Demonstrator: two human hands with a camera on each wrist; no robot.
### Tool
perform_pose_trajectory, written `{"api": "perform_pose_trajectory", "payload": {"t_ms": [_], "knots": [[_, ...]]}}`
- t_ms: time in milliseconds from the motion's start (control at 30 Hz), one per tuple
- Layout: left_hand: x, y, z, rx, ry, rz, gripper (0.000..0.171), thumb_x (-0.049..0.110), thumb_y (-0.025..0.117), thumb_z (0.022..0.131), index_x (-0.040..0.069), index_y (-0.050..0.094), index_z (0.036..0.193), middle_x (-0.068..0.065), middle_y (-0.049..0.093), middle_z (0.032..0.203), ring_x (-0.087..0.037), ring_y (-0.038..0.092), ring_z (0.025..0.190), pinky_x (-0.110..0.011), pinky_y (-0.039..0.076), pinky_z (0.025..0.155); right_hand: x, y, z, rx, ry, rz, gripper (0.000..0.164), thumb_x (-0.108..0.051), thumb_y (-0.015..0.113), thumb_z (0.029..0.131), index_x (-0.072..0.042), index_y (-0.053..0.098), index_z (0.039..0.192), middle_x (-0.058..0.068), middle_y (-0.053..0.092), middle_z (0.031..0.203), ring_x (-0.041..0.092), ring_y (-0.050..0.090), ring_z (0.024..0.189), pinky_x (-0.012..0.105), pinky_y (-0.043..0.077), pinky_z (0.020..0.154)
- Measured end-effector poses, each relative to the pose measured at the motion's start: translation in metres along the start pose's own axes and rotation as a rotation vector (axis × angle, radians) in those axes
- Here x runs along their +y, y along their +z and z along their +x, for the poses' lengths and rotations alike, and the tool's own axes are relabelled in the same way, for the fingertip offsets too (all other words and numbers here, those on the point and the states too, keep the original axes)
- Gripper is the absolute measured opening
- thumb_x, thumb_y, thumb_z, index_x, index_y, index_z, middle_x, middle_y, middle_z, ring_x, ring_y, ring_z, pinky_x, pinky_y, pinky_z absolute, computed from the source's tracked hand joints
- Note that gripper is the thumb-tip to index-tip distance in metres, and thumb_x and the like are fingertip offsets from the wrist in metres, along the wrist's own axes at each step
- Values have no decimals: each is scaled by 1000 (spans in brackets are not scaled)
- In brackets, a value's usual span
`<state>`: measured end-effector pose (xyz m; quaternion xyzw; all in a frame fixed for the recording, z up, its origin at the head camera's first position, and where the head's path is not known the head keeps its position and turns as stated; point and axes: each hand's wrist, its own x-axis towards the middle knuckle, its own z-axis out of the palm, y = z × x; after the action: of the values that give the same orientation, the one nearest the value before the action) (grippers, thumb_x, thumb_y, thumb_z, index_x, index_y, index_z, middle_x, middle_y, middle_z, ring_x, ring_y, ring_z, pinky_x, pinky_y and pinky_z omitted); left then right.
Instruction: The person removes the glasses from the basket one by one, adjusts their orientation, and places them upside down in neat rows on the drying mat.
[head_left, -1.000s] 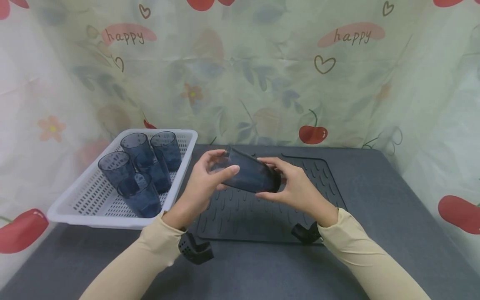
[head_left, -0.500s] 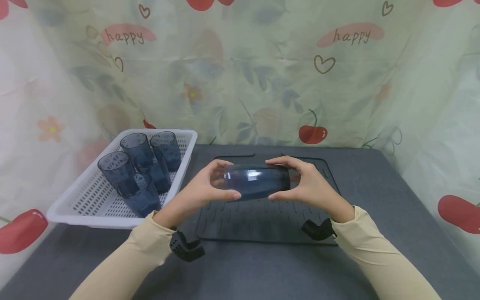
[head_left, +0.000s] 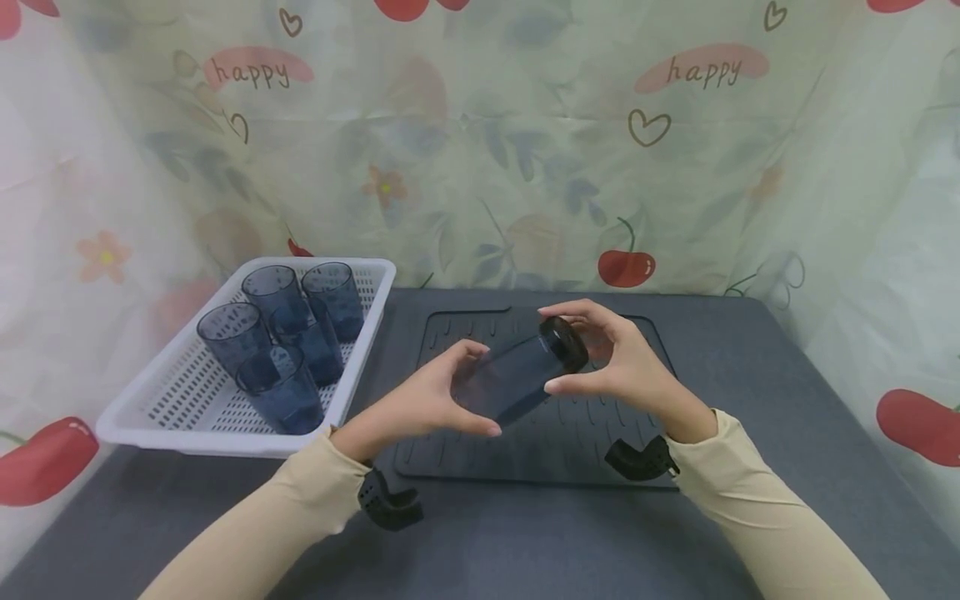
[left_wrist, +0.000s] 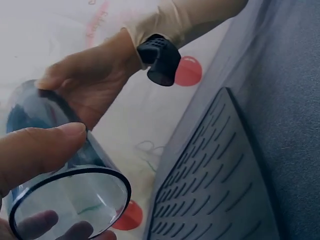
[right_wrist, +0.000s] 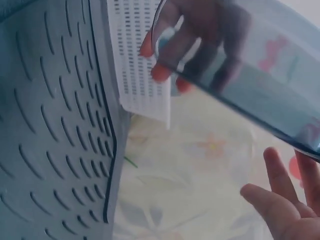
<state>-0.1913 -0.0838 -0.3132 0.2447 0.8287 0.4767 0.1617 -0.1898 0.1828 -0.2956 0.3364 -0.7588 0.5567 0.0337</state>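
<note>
A blue-grey tinted drinking glass (head_left: 510, 379) is held between both hands above a dark ridged mat (head_left: 480, 457). It tilts, with its thick base up at the right and its mouth down at the left. The left hand (head_left: 422, 407) grips the mouth end, thumb in front. At the base end, the right hand (head_left: 633, 371) holds the glass between thumb and fingers. The left wrist view shows the glass rim (left_wrist: 126, 186) close up, near the left thumb (left_wrist: 45, 150). Through the glass wall (right_wrist: 280, 95), left fingers show in the right wrist view.
A white perforated basket (head_left: 187, 444) stands at the left with several similar glasses (head_left: 281, 404) upright or leaning inside. The grey tabletop (head_left: 765, 433) extends around the mat. A patterned cloth (head_left: 480, 167) hangs behind and at both sides. Each wrist carries a black camera mount (head_left: 392, 502).
The glass has turned in the hands: its base end pointed down to the right, then it lay level, and now that end points up. The basket and its glasses have not moved.
</note>
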Motion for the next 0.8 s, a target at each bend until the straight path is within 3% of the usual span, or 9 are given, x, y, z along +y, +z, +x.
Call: {"api": "perform_pose_trajectory", "payload": {"t_ms": [133, 300, 533, 800], "knots": [[-1, 9, 5, 6, -5, 47, 92, 25, 88, 69, 12, 33, 142, -9, 46, 142, -23, 46, 131, -44, 43, 103, 2, 6, 1, 20, -3, 107, 70, 6, 78, 75, -9, 49, 137, 1, 55, 133, 16, 60, 111, 29, 57, 79], [-3, 20, 13, -2, 28, 37, 86, 22, 89, 68, 10, 37, 136, -6, 55, 125, -18, 55, 110, -37, 48, 89, 2, 15, 2, 44, -1, 197, 71, 7, 77, 75, -3, 45, 138, 3, 57, 127, 17, 63, 107, 32, 58, 78], [-7, 32, 23, 16, 49, 6, 85, 21, 90, 66, 15, 39, 134, -1, 55, 121, -16, 56, 108, -36, 50, 90, 2, 23, 3, 99, 31, 197, 70, 5, 77, 75, -6, 47, 137, 3, 55, 129, 16, 62, 111, 30, 56, 86], [-9, 36, 27, 7, 63, -8, 88, 19, 88, 68, 16, 36, 139, -3, 51, 126, -19, 53, 113, -40, 48, 94, 2, 24, 3, 130, 63, 171, 72, 5, 78, 74, -1, 45, 137, 6, 53, 132, 14, 62, 111, 29, 56, 86]]}}
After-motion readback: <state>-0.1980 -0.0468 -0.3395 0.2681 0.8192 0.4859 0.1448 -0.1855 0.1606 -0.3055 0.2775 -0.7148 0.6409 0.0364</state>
